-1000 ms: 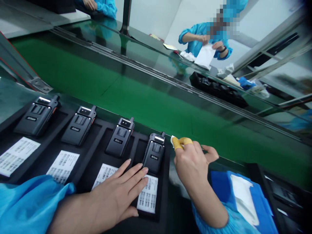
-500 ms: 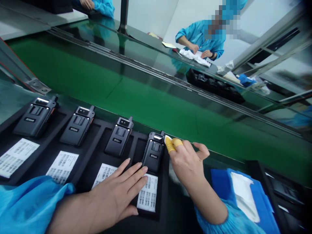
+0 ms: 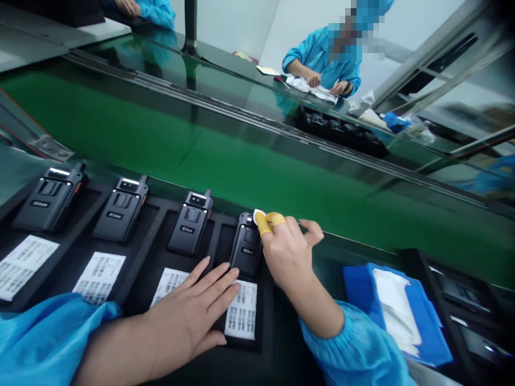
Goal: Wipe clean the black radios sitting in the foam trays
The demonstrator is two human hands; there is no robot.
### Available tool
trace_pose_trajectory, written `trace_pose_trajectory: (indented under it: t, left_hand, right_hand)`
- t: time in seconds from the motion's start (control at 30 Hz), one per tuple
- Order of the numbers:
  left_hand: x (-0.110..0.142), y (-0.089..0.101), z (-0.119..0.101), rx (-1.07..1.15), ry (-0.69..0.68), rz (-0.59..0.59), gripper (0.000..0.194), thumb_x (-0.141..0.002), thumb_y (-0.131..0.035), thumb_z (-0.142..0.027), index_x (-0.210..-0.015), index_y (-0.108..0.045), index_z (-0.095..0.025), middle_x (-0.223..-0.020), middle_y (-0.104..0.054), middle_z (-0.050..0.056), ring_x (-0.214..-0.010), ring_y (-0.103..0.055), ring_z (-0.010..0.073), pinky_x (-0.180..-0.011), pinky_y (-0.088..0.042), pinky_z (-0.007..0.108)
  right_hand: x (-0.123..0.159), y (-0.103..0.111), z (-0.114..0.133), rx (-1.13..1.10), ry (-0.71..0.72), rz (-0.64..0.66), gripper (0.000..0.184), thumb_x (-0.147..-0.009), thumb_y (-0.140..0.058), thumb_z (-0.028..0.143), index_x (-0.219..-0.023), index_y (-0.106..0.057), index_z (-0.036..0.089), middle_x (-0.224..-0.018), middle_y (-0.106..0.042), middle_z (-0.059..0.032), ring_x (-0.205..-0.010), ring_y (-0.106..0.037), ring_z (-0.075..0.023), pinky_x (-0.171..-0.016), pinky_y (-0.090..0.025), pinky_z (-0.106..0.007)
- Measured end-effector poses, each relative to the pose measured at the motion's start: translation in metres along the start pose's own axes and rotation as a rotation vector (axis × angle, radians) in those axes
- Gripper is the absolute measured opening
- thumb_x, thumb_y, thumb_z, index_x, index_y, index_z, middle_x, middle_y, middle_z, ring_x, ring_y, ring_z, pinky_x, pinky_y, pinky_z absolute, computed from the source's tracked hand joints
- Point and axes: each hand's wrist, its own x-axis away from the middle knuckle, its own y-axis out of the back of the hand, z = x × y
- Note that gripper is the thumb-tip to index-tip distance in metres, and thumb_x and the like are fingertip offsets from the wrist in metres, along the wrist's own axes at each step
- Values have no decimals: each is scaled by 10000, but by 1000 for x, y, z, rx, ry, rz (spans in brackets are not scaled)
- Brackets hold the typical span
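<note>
Dark green bench (image 3: 330, 262): black compartmented tray (image 3: 147, 241), blue folded material (image 3: 358, 289) near second black tray (image 3: 424, 284).

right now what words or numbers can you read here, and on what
"Riton": leftmost radio, slightly blurred
"Riton": second radio
"Riton": third radio
"Riton": fourth radio
Printed labels below them: too small to read
Devices at far right: too dark and blurred

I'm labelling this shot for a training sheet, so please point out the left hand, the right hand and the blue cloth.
Left hand (image 3: 189, 316): head view, on the back of the hand.
Right hand (image 3: 287, 249): head view, on the back of the hand.
Blue cloth (image 3: 432, 332): head view, on its right part.
</note>
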Motion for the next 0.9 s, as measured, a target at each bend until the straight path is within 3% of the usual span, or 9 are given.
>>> trace_pose_trajectory:
  t: [0.17, 0.3, 0.4, 0.47, 0.63, 0.9]
  left_hand:
    - [0, 3, -1, -25, -10, 12, 654, -855, -596, -394, -1413, -364, -142, -1494, -345, 129, -1383, -309, 320, -1129, -246, 530]
    - [-1, 6, -3, -27, -16, 5, 621, -865, -589, -389, -1395, -393, -133, -1488, -356, 128, -1390, -297, 315, -1139, -217, 529]
    - [-1, 7, -3, -16, -17, -27, 597, -880, -570, -375, -1392, -395, -125, -1489, -356, 130, -1399, -282, 301, -1149, -188, 521]
    - [-1, 7, -3, -9, -22, -50, 583, -891, -548, -391, -1386, -401, -119, -1482, -371, 135, -1395, -293, 297, -1151, -186, 512]
    - [2, 3, -3, -16, -36, -118, 594, -917, -491, -442, -1387, -393, -92, -1454, -410, 160, -1378, -327, 306, -1144, -193, 517]
    - [2, 3, -3, 28, -48, -163, 574, -914, -512, -427, -1372, -413, -95, -1476, -380, 153, -1373, -339, 300, -1144, -206, 504]
  right_hand:
    - [13, -3, -9, 30, -64, 67, 331, -805, -427, -8, -610, -614, 182, -683, -584, -26, -741, -457, -174, -866, -201, -407]
    - [38, 11, -21, 11, -121, 129, 253, -772, -470, 17, -641, -611, 181, -704, -555, -34, -719, -426, -178, -800, -257, -363]
    - [47, 27, -12, -43, -86, 163, 230, -755, -498, 23, -629, -594, 190, -758, -577, -48, -724, -423, -180, -774, -275, -349]
    - [47, 34, 2, -99, -53, 113, 259, -766, -478, 9, -619, -589, 191, -815, -614, -55, -730, -437, -171, -800, -272, -364]
    - [40, 34, 33, -199, 33, 14, 300, -835, -428, 35, -687, -627, 203, -869, -673, -42, -763, -473, -162, -847, -244, -394]
    - [59, 37, 16, -65, -59, 139, 279, -768, -461, 4, -592, -572, 190, -714, -569, -38, -728, -431, -171, -823, -282, -376]
